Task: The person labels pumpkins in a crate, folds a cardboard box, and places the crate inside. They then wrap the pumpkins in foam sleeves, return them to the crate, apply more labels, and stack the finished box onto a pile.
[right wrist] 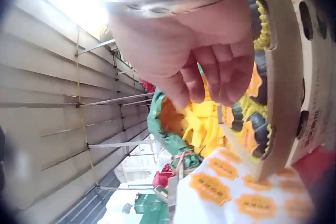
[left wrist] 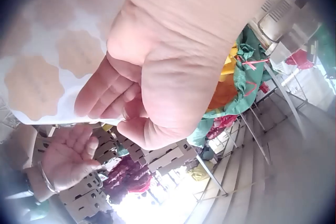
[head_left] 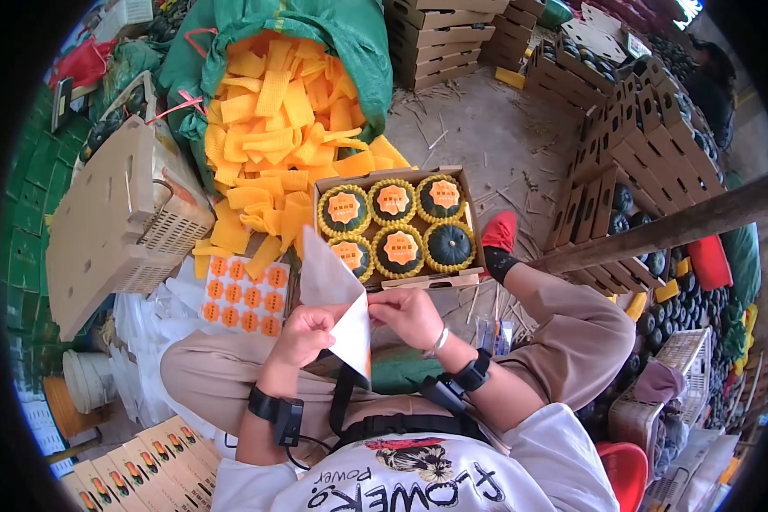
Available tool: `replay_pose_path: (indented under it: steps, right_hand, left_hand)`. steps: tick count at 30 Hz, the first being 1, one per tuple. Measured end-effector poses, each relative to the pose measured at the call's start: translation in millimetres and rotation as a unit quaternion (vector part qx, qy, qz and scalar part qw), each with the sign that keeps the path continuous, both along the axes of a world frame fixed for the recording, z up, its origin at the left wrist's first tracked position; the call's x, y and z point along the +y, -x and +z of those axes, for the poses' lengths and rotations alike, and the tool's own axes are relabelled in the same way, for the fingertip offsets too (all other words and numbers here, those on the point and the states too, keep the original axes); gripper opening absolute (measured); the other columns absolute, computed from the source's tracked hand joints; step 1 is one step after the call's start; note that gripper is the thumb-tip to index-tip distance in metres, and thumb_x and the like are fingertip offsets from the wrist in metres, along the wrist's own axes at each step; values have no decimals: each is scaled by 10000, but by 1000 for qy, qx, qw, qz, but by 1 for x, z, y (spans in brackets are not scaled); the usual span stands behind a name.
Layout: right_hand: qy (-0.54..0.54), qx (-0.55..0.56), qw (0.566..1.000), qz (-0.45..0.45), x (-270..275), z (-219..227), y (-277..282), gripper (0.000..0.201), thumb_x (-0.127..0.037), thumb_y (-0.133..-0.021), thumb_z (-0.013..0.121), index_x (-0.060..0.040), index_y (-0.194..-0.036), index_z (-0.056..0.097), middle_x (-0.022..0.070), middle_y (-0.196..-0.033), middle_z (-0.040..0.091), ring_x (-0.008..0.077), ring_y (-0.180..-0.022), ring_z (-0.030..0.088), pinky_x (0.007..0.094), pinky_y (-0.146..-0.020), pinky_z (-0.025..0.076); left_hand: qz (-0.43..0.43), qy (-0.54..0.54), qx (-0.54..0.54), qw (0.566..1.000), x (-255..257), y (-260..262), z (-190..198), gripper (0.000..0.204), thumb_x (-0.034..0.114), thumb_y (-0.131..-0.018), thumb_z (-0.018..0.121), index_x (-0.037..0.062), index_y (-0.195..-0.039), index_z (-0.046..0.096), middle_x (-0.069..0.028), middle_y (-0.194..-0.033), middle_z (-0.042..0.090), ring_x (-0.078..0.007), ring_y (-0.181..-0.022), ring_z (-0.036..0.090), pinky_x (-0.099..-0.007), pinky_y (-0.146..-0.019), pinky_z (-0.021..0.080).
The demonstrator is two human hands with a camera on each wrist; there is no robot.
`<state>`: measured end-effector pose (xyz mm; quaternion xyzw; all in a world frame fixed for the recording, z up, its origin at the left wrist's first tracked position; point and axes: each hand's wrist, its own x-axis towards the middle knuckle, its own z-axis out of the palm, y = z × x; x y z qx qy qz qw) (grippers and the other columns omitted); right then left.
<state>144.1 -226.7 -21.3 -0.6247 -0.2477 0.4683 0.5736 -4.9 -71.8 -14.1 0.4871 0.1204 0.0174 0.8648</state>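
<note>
Beside right grip [head_left: 408, 317], sticker sheet [head_left: 326, 273] apparently in left grip [head_left: 304, 333].

My left fingers [head_left: 316, 322] hold a bent white sheet [head_left: 352, 335], my right fingers [head_left: 387, 312] at its edge; beyond, a carton [head_left: 442, 282] holds six netted squashes [head_left: 450, 247], five orange-labelled.

"How many squashes [head_left: 450, 246] do you count in that 1 carton [head_left: 465, 279]?"
"6, in 6 yellow nets [head_left: 450, 269]: 5 wear orange labels [head_left: 399, 247], 1 is bare."
"And besides?"
"1 held sheet [head_left: 351, 334], plus 1 flat sheet [head_left: 245, 294] showing 12 stickers [head_left: 253, 297]."
"What else?"
"1 left hand [head_left: 305, 333], 1 right hand [head_left: 411, 317], 1 green sack [head_left: 350, 43], 1 red shoe [head_left: 499, 230]."
</note>
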Motion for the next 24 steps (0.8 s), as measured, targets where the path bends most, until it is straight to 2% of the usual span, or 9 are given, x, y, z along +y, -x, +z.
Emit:
replay_pose_path:
  steps: [3, 7, 11, 15, 19, 20, 22, 23, 24]
  right_hand:
    - [-3, 184, 982, -38, -6, -13, -16, 287, -124, -801, 661, 41, -1031, 615, 128, -929, 659, 189, -814, 635, 284, -752, 513]
    - [-80, 124, 989, -1, -6, 11, -9, 373, -92, -812, 645, 88, -1120, 538, 137, -1027, 623, 165, -898, 613, 268, -802, 497]
    - [-1, -33, 999, 12, 6, 14, 6, 254, -90, -800, 652, 60, -1004, 623, 87, -862, 656, 114, -760, 605, 254, -697, 503]
    - [-12, 96, 995, -1, 3, -3, 1, 172, -61, -806, 635, 49, -937, 645, 66, -819, 650, 110, -700, 598, 234, -628, 499]
    - [21, 276, 959, -56, -2, -24, -12, 108, -69, -793, 652, 37, -793, 634, 69, -753, 638, 144, -658, 621, 235, -587, 510]
    - [39, 210, 972, -101, -7, -26, -22, 109, -76, -784, 656, 30, -796, 634, 77, -753, 643, 147, -651, 624, 241, -580, 508]
    - [76, 77, 977, -185, -18, -27, -50, 114, -89, -767, 664, 16, -802, 634, 94, -753, 653, 153, -636, 628, 253, -567, 504]
    - [96, -158, 954, -237, -28, -36, -70, 93, -83, -751, 656, -4, -796, 632, 101, -742, 649, 177, -625, 629, 277, -557, 501]
    - [112, -383, 876, -272, -39, -42, -91, 78, -77, -735, 647, -24, -790, 630, 107, -731, 645, 202, -614, 630, 301, -547, 497]
  left_hand:
    - [11, 23, -5, 1000, 3, 5, 1, 158, 77, -641, 600, 18, -565, 475, -213, -1115, 562, -224, -941, 553, -315, -816, 419]
    - [17, 24, -13, 999, -2, -1, -5, 155, 76, -645, 606, 20, -570, 482, -215, -1160, 535, -223, -978, 541, -326, -831, 415]
    - [18, 27, -17, 999, -1, -3, -6, 168, 84, -637, 610, 17, -563, 475, -216, -1154, 537, -223, -959, 539, -318, -818, 420]
    - [-8, 60, -10, 998, 0, 2, -12, 168, 94, -637, 606, 25, -564, 472, -229, -1053, 577, -229, -899, 551, -326, -780, 434]
    - [19, 55, -36, 998, -1, 1, -3, 175, 128, -641, 605, 37, -573, 473, -195, -979, 595, -244, -879, 557, -335, -776, 434]
    - [34, 54, -34, 997, 1, 0, 2, 186, 107, -650, 611, 38, -575, 455, -189, -1029, 597, -218, -927, 548, -311, -796, 410]
    - [80, 54, -30, 995, 6, 3, 2, 169, 98, -646, 586, 49, -571, 442, -169, -923, 601, -218, -828, 559, -311, -758, 436]
    - [82, 53, -49, 994, 8, 3, 5, 166, 80, -649, 578, 54, -571, 434, -163, -896, 604, -189, -788, 560, -285, -712, 442]
    - [88, 33, -37, 995, 10, 5, 4, 165, 79, -649, 578, 55, -571, 435, -159, -884, 605, -182, -774, 558, -279, -699, 440]
